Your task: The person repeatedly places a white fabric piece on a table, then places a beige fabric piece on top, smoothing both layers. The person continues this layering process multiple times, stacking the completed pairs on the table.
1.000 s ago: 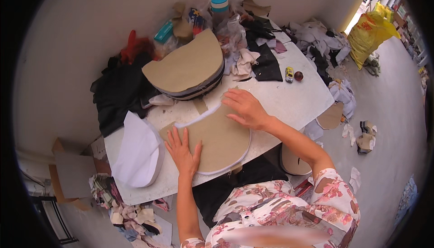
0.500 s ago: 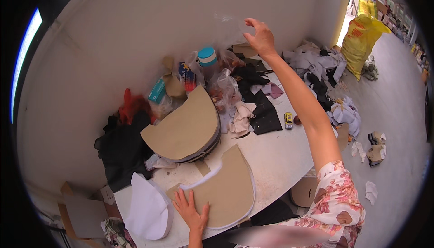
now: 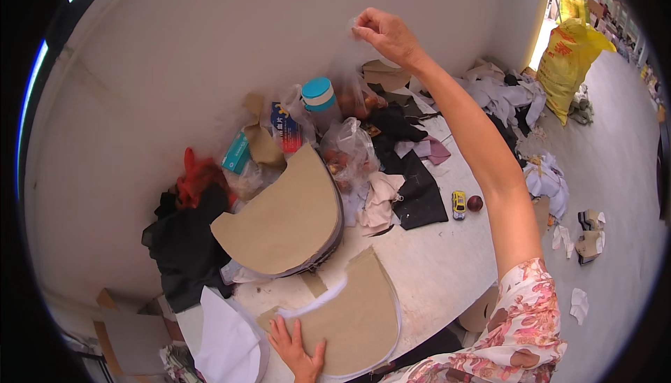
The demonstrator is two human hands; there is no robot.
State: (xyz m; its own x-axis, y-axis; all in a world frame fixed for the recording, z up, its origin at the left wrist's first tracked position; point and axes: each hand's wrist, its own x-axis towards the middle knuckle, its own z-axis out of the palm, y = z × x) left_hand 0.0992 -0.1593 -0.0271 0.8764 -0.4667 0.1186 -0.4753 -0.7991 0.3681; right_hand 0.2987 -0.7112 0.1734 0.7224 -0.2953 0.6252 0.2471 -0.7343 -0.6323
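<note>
My left hand [image 3: 296, 353] lies flat, fingers spread, on the near edge of a curved tan cut piece [image 3: 356, 316] with white layers showing along its rim. My right arm reaches up and across the table. With fingertips pinched, my right hand [image 3: 388, 36] holds the top of a clear plastic bag [image 3: 347, 68], stretched upward in front of the wall. Reddish round items [image 3: 362, 103] show in the bag's lower part. Left of my left hand is a stack of white cut pieces [image 3: 227, 344]. Beyond it stands a thick stack of tan-topped curved pieces [image 3: 283, 215].
Along the wall are a blue-lidded jar [image 3: 319, 94], a teal box [image 3: 236, 152], a second clear bag [image 3: 347, 151] and black cloth [image 3: 187, 257]. A yellow toy car [image 3: 458, 205] and a dark red ball [image 3: 475, 203] sit at right. Fabric scraps and a yellow sack [image 3: 567, 68] are on the floor.
My right hand has closed from a loose curl to a pinch, moved slightly left and up, and drawn the bag upward. My left hand stays on the tan piece.
</note>
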